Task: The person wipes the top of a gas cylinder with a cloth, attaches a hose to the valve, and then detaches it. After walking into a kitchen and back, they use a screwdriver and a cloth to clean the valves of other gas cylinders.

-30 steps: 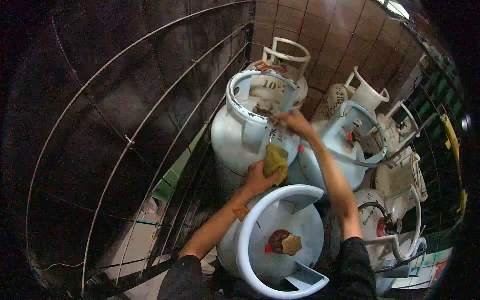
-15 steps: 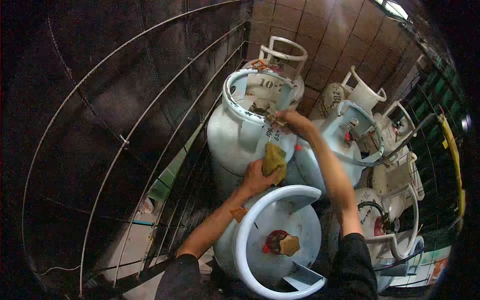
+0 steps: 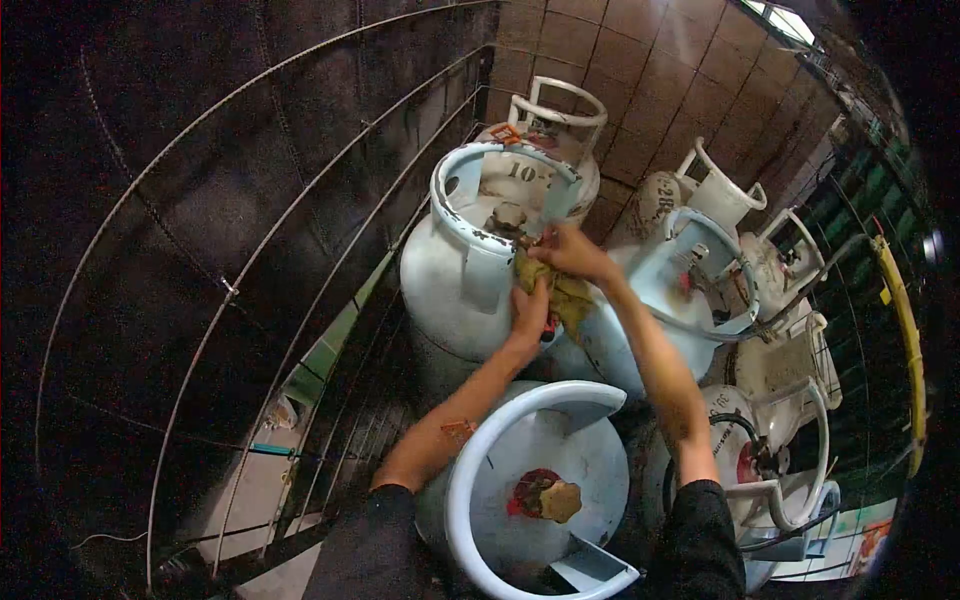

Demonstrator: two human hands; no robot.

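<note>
A dirty yellow cloth is bunched up between my two hands, beside the collar of a pale grey-blue gas cylinder. My left hand is closed around its lower left side, and a small red and black piece shows just under the fingers. From the right, my right hand reaches over with its fingers bent together at the cloth's top edge, near the brass valve. Whatever those fingertips pinch is hidden. Below my wrists stands another cylinder with a yellowish valve knob.
More gas cylinders crowd the right side, including a blue-collared one with a black hose. A wire-rod fence curves along the left. A tiled wall closes the back, and a yellow pole stands far right.
My left hand has moved up with the cloth to meet my right hand near the collar. The cloth is now spread between both hands. The whole view has shifted slightly.
</note>
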